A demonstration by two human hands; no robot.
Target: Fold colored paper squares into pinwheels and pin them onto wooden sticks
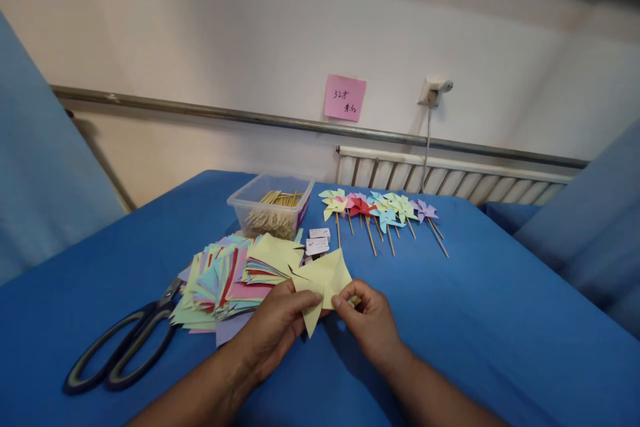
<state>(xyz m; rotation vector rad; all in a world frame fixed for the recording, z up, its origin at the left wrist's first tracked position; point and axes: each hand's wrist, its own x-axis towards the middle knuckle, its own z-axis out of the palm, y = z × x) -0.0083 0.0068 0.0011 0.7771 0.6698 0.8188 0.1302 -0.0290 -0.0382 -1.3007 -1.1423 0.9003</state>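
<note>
**Here: both hands on a yellow sheet**

Right at the table's near middle, the yellow sheet [325, 278] sits pinched between two hands, lifted a little off the blue cloth [475, 320]. It is cut and partly folded, one pointed flap hanging down between the hands. The left hand [277, 330] grips the lower left part, fingers closed on the paper. The right hand [370, 320] nips the right edge between thumb and fingertips.

Just left of the sheet, touching it, lies the paper stack [230, 280], a loose fan of yellow, pink, blue and green squares. Further left, black scissors [123, 347] rest closed on the cloth, blades tucked under the stack.

Behind the sheet, two small white packets [317, 241]. Beyond them, a clear tub [270, 203] of wooden sticks. To its right, a row of finished pinwheels [383, 210] on sticks lies flat. On the wall, a pink note [345, 97].
</note>
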